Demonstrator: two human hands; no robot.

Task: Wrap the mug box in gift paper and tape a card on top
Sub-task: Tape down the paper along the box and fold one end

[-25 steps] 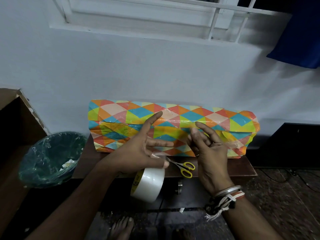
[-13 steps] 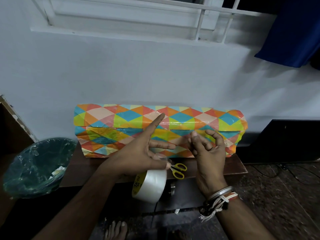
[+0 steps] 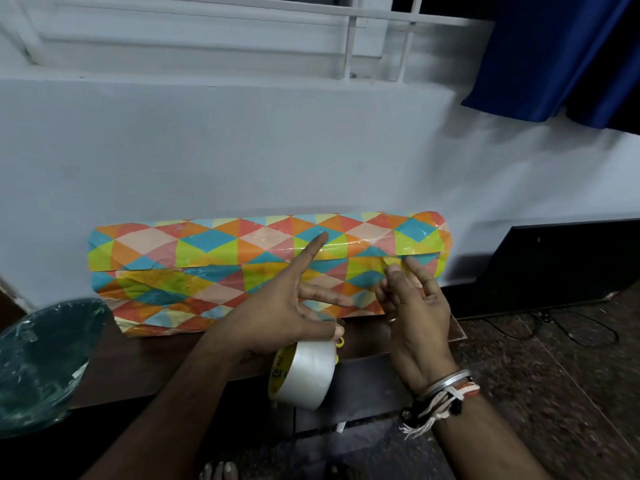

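The mug box (image 3: 207, 244) lay lengthwise on the brown wooden surface (image 3: 156, 368), its far side against the white wall (image 3: 277, 150). It was covered in gift paper (image 3: 180, 292) with orange, teal, yellow and pink triangles. The upper flap overlapped the lower sheet along a seam that ran left to right across the near face.

Your left hand (image 3: 277, 317) reached in from the near left. One finger stretched up and touched the paper just above the seam, near the middle of the box, and another pointed right. Its lowest fingers curled down at the roll of clear tape (image 3: 304, 372), which hung from that hand just off the near edge of the surface.

Your right hand (image 3: 415, 313) was at the right part of the box. Its fingers were bent, with the tips on the paper just below the seam. You may have been pinching a strip of tape there, but I cannot tell. Bangles and threads (image 3: 446, 389) circled that wrist.

The yellow scissor handles (image 3: 341, 342) showed just beyond the roll, between your hands. A green bin lined with plastic (image 3: 34, 358) stood at the near left. A blue curtain (image 3: 554, 53) hung at the far right beside the white window grille (image 3: 349, 46).
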